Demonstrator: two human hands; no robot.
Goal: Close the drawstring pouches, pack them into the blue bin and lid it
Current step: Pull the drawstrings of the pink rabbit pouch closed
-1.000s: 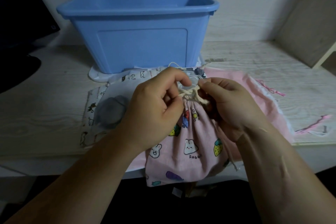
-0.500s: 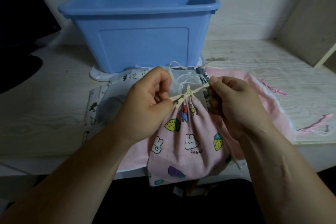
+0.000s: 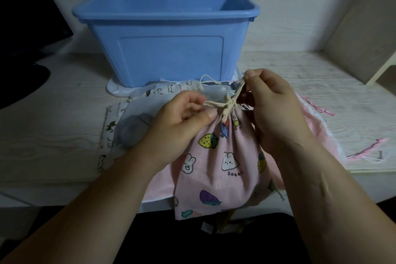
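Right hand now higher, beside pouch

The left hand and right hand each pinch a cream drawstring at the gathered neck of the pink rabbit-print pouch. The blue bin stands open at twelve o'clock on the counter.

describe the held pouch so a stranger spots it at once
Find the blue bin at the back of the table. In front of it, the left hand and right hand hold one pouch by its cord. It alone is pink with rabbits and strawberries; its neighbours are plain pink or white.
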